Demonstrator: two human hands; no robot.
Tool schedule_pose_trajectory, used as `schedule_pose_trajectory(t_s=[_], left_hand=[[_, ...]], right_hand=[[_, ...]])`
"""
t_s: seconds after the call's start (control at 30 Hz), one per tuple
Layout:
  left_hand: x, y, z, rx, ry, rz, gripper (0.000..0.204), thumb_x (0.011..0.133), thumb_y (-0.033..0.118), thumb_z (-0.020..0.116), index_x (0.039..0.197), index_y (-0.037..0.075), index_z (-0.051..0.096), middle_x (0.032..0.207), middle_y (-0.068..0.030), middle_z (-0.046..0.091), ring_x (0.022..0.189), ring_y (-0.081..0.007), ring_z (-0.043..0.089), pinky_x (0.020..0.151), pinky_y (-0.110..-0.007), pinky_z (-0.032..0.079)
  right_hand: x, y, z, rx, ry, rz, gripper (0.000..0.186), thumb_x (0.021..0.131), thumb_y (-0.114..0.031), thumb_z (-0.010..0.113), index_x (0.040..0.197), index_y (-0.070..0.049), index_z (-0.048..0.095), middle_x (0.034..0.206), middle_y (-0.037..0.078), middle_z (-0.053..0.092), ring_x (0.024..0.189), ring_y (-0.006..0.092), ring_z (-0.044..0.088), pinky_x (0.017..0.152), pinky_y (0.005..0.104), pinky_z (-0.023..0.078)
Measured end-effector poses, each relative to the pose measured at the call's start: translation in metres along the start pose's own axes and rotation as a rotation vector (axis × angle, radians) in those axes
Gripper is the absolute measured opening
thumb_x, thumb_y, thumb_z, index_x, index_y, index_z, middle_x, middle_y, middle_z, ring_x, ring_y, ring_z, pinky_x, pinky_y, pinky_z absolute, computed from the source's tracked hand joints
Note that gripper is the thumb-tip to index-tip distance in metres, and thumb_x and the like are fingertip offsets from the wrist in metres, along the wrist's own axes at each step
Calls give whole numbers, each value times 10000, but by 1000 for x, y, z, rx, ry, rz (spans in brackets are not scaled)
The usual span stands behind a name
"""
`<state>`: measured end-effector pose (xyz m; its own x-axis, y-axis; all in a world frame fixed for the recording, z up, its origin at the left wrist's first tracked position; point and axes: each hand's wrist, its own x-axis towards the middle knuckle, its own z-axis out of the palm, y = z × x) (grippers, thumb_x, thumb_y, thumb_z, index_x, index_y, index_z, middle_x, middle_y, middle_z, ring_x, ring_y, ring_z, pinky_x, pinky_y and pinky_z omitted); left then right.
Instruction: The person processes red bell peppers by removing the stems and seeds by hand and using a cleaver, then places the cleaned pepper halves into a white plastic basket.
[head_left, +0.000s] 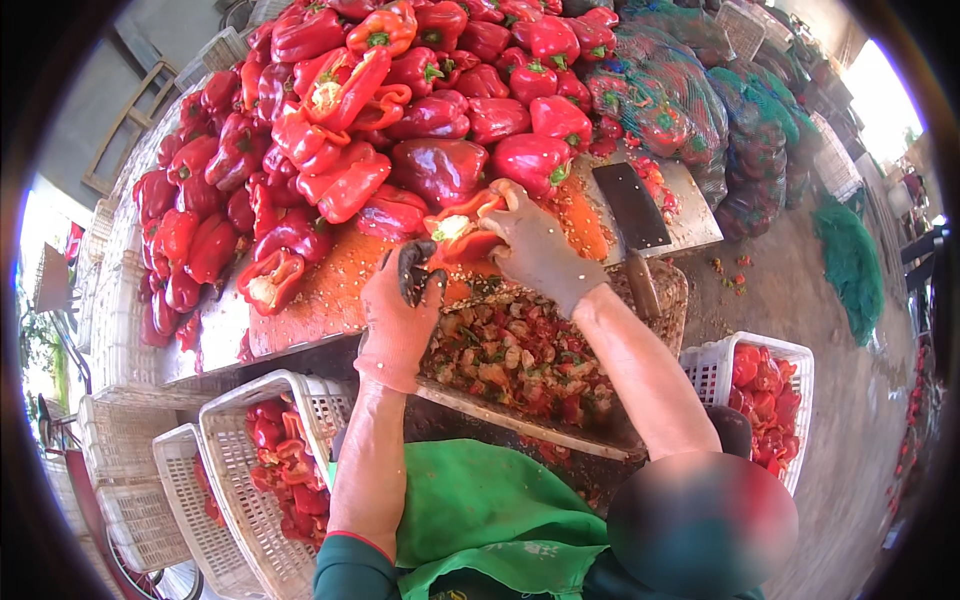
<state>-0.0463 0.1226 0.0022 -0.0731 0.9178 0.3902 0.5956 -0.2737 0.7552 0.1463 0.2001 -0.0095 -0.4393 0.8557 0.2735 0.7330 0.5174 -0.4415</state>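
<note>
My right hand [545, 250], in a grey glove, grips a cut-open red bell pepper [470, 240] whose pale green core shows. Close by its lower left side is my left hand [400, 305], in a pinkish-orange glove with dark fingertips. Its fingers are curled together; whatever may be in them is hidden. Below both hands, a trough [535, 425] holds seeds, cores and red scraps. Beyond them rises a large heap of red peppers [440, 110], some cut open. A cleaver [632, 207] with a dark blade lies on the metal table, its wooden handle toward me.
White plastic crates with red pepper pieces stand at my left [225, 480] and right [800, 420]. Green mesh sacks of peppers [670, 110] fill the back right. A green net [848, 265] lies on the floor. More crates are stacked at the far left.
</note>
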Motion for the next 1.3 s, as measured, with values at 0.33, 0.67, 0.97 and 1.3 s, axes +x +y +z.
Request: schedule_pose_trajectory(t_s=[0.33, 0.67, 0.97, 1.3], left_hand=[[5, 17, -9, -610, -547, -26, 473, 776, -53, 525, 1242, -4, 589, 1089, -74, 669, 927, -127, 594, 836, -276, 493], [-12, 38, 8, -911, -830, -204, 566, 764, 44, 718, 1292, -36, 529, 1067, -66, 657, 977, -142, 614, 841, -326, 530], [-23, 30, 18, -1018, -529, -326, 361, 709, 1, 647, 1068, -8, 623, 925, -28, 661, 860, -118, 615, 775, -264, 499], [-25, 41, 20, -687, -305, -231, 321, 701, 97, 710, 976, -18, 591, 815, -77, 598, 750, -163, 588, 672, -291, 472]], right_hand=[[-34, -14, -109, 813, -509, 243, 238, 705, -99, 700, 922, -16, 651, 981, 76, 641, 895, 138, 618, 717, 286, 495], [-58, 4, -65, 1314, -280, 302, 233, 854, -194, 644, 973, 4, 612, 945, 63, 650, 890, 118, 612, 816, 252, 486], [-68, -2, -41, 1577, -278, 324, 374, 946, -333, 519, 1084, 7, 593, 1050, 82, 648, 1004, 179, 620, 938, 326, 458], [-88, -24, -22, 1425, 270, 506, 236, 901, -256, 606, 945, -27, 640, 861, 32, 633, 790, 104, 589, 735, 270, 483]])
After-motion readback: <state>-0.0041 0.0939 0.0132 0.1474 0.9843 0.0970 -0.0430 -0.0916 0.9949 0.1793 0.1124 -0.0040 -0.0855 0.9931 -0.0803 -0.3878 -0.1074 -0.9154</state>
